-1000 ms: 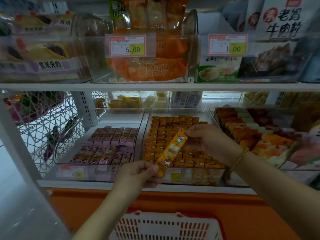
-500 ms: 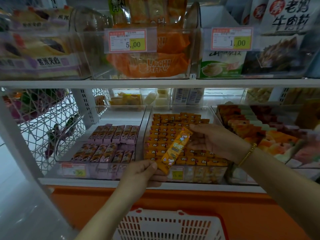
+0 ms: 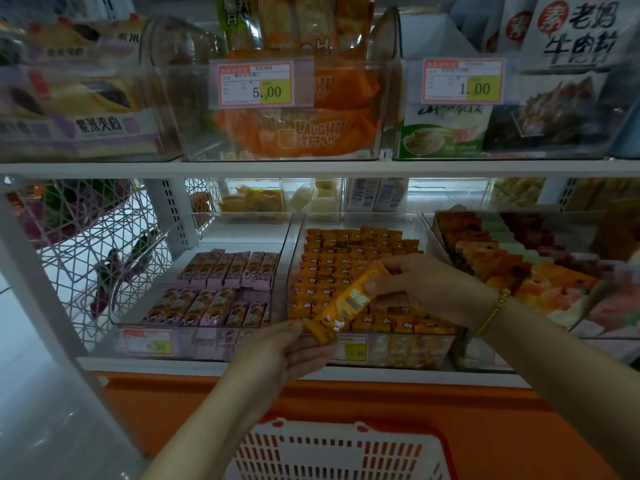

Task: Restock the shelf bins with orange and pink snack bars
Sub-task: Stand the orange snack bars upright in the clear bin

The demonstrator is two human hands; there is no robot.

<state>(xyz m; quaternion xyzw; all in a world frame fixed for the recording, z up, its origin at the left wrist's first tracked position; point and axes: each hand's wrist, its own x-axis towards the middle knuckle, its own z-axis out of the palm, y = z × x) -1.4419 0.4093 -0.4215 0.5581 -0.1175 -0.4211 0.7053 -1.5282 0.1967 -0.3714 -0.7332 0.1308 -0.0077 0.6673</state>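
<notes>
Leftmost, lower shelf: white wire basket point(image 3: 86, 237) sitting beside a clear bin point(image 3: 284, 244) holding pink snack bars point(image 3: 221, 289) in two flat rows, rear part of the bin lying bare; price tag point(image 3: 149, 344) reading 9.90 showing on its front.

Next, lower middle: left hand point(image 3: 277, 355) reaching up from below, fingers point(image 3: 294, 329) closing in a pinch on the lower end of one orange snack bar point(image 3: 346, 306).

Bar lying tilted, lower end at the left hand, upper end rising to the right, hanging just above the front rows of the middle bin point(image 3: 377, 351). That bin showing packed with orange snack bars point(image 3: 346, 258) standing in tight rows; tag point(image 3: 353, 351) reading 15.80 on its front.

Right of that: right hand point(image 3: 426, 285), gold bead bracelet point(image 3: 493, 311) at the wrist, fingers point(image 3: 374, 284) curling around the upper end of the same bar, gripping it from the right side.

Far right: third bin point(image 3: 433, 233) carrying mixed orange, red and pale green packets.

Upper shelf, left to right: purple-labelled cakes point(image 3: 83, 109); orange packets point(image 3: 298, 129) behind a 5.00 tag point(image 3: 256, 84); green-and-white packs point(image 3: 443, 136) under a 1.00 tag point(image 3: 462, 81).

Bottom centre: red and white shopping basket point(image 3: 332, 452), contents not discernible.
</notes>
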